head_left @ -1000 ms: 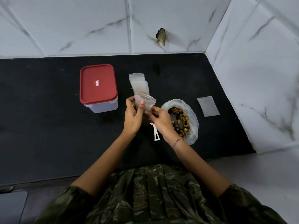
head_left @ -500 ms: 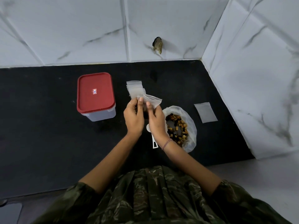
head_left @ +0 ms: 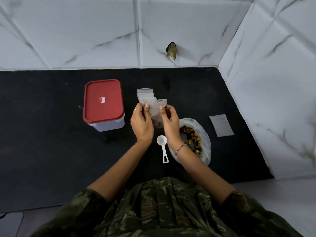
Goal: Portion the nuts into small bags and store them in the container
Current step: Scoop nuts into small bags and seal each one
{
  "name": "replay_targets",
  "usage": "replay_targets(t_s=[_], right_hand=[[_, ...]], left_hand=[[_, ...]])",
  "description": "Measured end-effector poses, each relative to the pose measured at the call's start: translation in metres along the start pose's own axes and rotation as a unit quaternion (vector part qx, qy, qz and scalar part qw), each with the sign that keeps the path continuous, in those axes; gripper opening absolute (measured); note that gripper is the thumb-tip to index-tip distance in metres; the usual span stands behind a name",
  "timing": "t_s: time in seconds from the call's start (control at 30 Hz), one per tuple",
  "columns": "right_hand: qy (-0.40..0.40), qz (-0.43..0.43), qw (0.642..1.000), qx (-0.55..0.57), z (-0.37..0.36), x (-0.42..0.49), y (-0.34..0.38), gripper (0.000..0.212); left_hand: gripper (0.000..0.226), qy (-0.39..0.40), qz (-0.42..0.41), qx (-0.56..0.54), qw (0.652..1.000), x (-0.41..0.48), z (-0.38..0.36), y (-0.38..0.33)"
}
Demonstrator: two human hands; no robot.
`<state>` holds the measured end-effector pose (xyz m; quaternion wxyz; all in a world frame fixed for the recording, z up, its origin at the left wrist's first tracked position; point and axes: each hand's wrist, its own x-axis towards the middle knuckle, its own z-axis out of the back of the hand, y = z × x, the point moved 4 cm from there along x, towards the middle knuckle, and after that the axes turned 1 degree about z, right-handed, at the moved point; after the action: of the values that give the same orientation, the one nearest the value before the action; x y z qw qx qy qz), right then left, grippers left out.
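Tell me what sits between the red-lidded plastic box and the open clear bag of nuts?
Head view: the left hand and right hand pinching a small clear bag, plus a white plastic spoon.

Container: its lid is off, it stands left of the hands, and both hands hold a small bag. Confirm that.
Wrong on the lid: the head view shows the red lid on the container. The rest stands: it is left of the hands, and the left hand and right hand both hold a small bag.
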<state>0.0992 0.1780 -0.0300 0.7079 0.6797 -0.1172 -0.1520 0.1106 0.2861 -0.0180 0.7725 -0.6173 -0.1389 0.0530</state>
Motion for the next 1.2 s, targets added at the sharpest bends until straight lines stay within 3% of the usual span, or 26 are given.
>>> replay_targets(t_s=[0.07,0.37,0.83,1.0,1.07,1.2], right_hand=[[0.031,-0.027,0.999,0.031,-0.007,0.001,0.002,0.025],[-0.026,-0.049,0.997,0.059,-0.008,0.004,0.004,0.021],[-0.058,0.016,0.997,0.050,-0.003,0.011,0.007,0.021],[-0.111,-0.001,0.993,0.026,0.007,0.017,0.007,0.030],[-0.102,-0.002,0.995,0.021,0.008,0.018,0.006,0.029],[-0.002,-0.029,0.999,0.034,0.005,0.016,0.001,0.012]], left_hand=[[0.020,0.015,-0.012,0.011,1.000,-0.002,-0.002,0.001],[0.017,0.016,0.006,-0.013,1.000,0.001,-0.004,-0.002],[0.023,0.003,-0.022,0.001,1.000,0.006,-0.006,-0.002],[0.024,-0.014,-0.011,0.011,1.000,0.002,-0.007,0.000],[0.023,-0.009,-0.011,0.011,1.000,0.004,-0.007,0.000],[0.023,0.011,-0.004,0.005,1.000,0.013,-0.002,0.009]])
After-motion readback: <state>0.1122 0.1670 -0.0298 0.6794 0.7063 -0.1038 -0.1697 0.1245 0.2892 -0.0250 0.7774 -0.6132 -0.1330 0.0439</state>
